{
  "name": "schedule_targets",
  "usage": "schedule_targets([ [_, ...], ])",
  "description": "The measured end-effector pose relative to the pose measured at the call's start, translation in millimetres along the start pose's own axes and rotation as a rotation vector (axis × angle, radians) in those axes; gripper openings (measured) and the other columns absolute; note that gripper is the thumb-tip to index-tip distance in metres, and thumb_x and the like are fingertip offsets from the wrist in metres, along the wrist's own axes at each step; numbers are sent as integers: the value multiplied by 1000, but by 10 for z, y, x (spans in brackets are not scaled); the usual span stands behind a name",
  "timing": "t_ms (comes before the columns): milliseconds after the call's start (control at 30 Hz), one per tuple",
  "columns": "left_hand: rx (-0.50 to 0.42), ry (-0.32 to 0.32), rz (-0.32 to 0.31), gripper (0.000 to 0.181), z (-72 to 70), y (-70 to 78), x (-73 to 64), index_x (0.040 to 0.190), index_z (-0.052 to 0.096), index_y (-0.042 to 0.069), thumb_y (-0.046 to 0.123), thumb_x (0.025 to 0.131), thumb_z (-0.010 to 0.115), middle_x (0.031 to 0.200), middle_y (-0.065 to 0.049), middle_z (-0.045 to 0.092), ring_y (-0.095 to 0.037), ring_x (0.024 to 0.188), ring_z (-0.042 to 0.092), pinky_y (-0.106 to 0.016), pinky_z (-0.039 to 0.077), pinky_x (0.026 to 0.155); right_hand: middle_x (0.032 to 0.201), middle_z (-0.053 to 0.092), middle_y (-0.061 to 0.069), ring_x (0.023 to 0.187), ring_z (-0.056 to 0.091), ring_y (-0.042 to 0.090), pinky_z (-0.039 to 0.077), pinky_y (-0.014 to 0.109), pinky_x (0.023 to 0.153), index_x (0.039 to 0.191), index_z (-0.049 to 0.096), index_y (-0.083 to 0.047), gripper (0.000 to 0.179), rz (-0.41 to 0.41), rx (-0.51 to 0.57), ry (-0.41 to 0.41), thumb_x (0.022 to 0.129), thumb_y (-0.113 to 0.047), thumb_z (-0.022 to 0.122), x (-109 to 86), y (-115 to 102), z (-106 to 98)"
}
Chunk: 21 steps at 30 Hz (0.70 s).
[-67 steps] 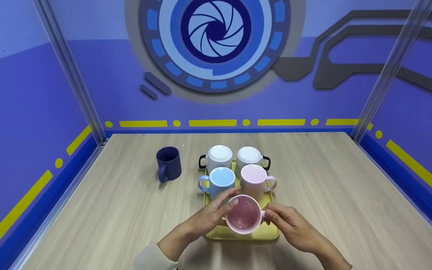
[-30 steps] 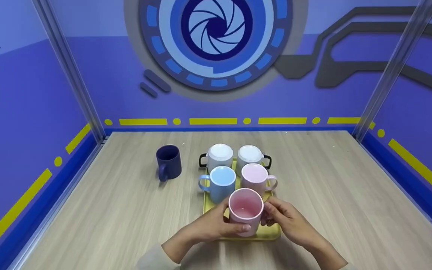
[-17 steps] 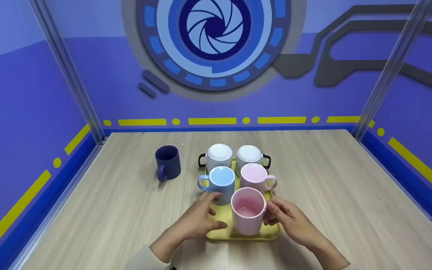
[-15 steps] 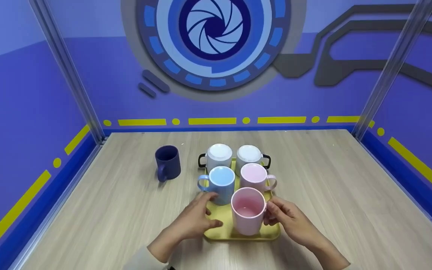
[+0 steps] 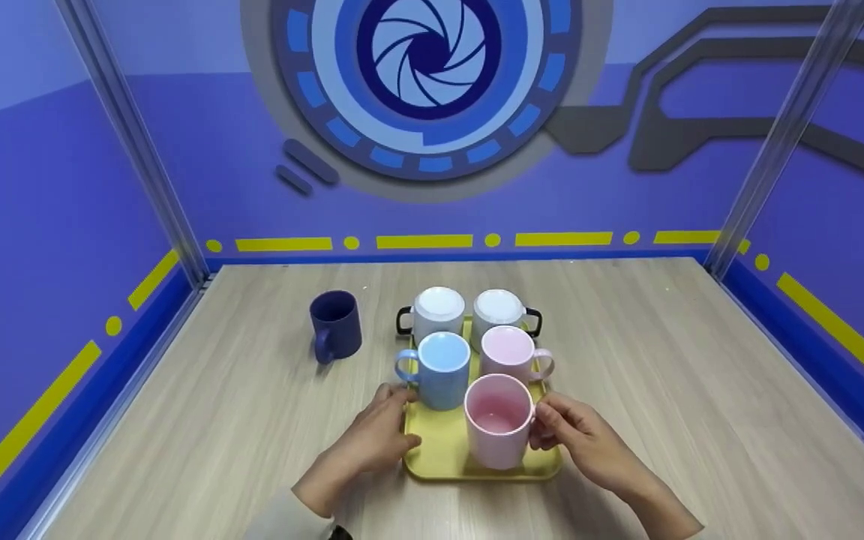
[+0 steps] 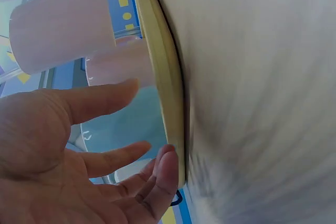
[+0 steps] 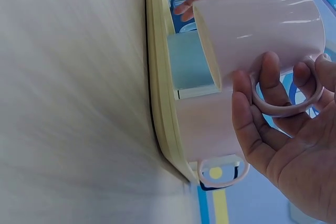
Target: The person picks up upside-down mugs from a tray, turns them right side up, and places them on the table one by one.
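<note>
The left hand (image 5: 376,435) lay at the near left edge of the tray (image 5: 439,454), its fingers loosely spread and holding nothing; whether they touched the rim I could not tell. The right hand (image 5: 582,442) pinched the handle (image 7: 281,109) of the front mug (image 5: 499,442), which hung over the tray's near right part, its base apart from the tray in both wrist views.

With one side held, the mug could easily tip, I judged: a firm pinch, a level base and slow movement would serve best, clear of the pink mug (image 5: 507,349) and blue mug (image 5: 443,382) just behind.

Farther back on the tray stood two white mugs (image 5: 439,304); a dark mug (image 5: 338,330) stood apart on the desk (image 5: 214,390).

A second earlier, the left hand had held the front mug's body; since then it had let go and shifted leftward. The dark mug had stayed put.
</note>
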<state>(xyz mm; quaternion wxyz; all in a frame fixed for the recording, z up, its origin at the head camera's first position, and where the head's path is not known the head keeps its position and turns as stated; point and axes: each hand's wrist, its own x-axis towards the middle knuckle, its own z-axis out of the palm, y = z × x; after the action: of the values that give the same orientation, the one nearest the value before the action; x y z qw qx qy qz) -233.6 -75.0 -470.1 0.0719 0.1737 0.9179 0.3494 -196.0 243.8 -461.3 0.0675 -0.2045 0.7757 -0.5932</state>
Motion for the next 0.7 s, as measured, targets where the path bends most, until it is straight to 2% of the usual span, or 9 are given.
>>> schedule_targets([
  [133,13,-9,4,48,17,-27,39,135,57,-3,-4,88,66,127,-17,51,-31,117,58,-53,50,104,92,64,8,85,67,12,60,34,82,101,59,8,36,1,-1,3,112,-24,44,-1,4,-19],
  [267,32,-24,0,49,25,-38,58,134,58,-4,-8,85,59,126,-17,52,-31,117,58,-52,49,105,91,62,8,85,66,12,60,34,81,100,58,7,36,9,-1,12,112,-24,44,-5,2,-52],
  [467,33,-51,10,49,9,-70,69,133,58,-9,-8,84,58,131,-20,54,-35,128,56,-53,45,112,92,61,8,86,66,13,60,36,81,99,57,4,36,34,-11,51,112,-27,45,-4,-29,-155],
  [700,-5,-92,3,47,4,-114,78,134,58,-6,-6,87,57,131,-18,51,-34,130,56,-54,44,113,94,66,9,88,68,15,60,35,83,102,58,4,36,45,-24,131,112,-28,45,-15,-93,-313],
])
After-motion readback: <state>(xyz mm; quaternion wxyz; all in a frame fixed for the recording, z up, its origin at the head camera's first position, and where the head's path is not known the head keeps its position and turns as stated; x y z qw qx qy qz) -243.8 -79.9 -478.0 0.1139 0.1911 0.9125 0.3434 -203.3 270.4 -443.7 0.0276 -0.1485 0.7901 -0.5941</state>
